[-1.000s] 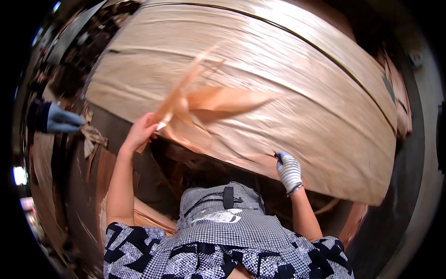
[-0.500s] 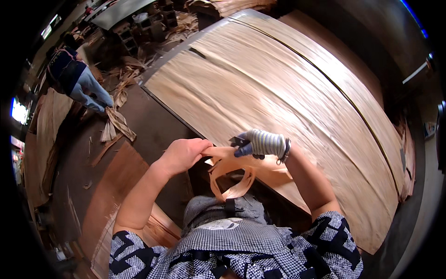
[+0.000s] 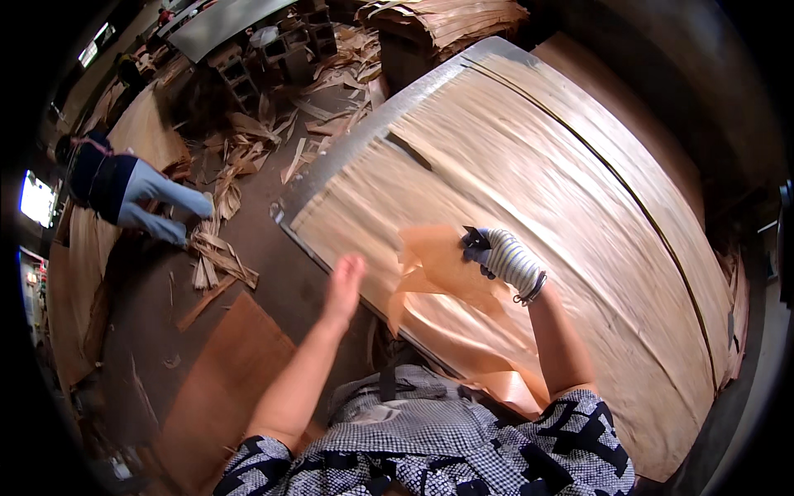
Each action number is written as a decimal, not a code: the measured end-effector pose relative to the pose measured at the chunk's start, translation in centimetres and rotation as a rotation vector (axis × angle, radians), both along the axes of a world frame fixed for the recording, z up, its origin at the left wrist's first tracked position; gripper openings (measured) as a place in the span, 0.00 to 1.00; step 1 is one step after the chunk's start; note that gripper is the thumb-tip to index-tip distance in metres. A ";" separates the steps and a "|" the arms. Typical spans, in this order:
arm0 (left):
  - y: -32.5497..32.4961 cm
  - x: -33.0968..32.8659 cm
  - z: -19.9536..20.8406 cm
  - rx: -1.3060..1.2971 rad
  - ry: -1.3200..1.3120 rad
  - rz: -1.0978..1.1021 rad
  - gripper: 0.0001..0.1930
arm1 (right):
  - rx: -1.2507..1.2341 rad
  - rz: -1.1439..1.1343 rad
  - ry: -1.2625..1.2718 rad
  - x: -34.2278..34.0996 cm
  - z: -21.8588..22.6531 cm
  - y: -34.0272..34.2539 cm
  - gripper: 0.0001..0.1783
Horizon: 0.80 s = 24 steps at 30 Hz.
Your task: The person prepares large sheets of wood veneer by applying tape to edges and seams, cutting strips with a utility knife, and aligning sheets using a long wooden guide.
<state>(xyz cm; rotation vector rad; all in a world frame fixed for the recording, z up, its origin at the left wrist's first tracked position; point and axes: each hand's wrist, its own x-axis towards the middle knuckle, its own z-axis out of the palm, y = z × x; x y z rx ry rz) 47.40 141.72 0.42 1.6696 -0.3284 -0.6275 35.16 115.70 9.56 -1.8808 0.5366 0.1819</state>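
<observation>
My right hand (image 3: 513, 260), in a striped glove with dark fingertips, is closed on a small black flat-ended hand tool (image 3: 475, 240) whose exact kind I cannot make out. Next to it, a thin orange-tan strip (image 3: 430, 263) lies loosely curled over a wide sheet of pale wood veneer (image 3: 529, 157). Whether the gloved fingers also pinch the strip is hidden. Bare and slightly blurred, my left hand (image 3: 345, 289) is held off the table's near left edge, fingers stretched out, with nothing in it. More of the thin orange-tan material (image 3: 509, 390) hangs by my apron.
A metal-edged table (image 3: 376, 124) bears the veneer, which has a long dark split. Veneer scraps (image 3: 248, 132) litter the floor at the far left. Another person (image 3: 124, 182) stands there. A reddish-brown board (image 3: 227, 372) is at my lower left, and a veneer stack (image 3: 447, 25) at the back.
My left hand has let go of the strip and straightened its fingers. My right hand has moved right, and the strip has opened from a loop onto the veneer. The view has shifted slightly.
</observation>
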 end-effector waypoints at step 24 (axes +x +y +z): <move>-18.1 27.5 -4.2 -0.054 -0.711 -0.290 0.33 | -0.252 -0.292 0.521 19.6 -7.9 -8.6 0.11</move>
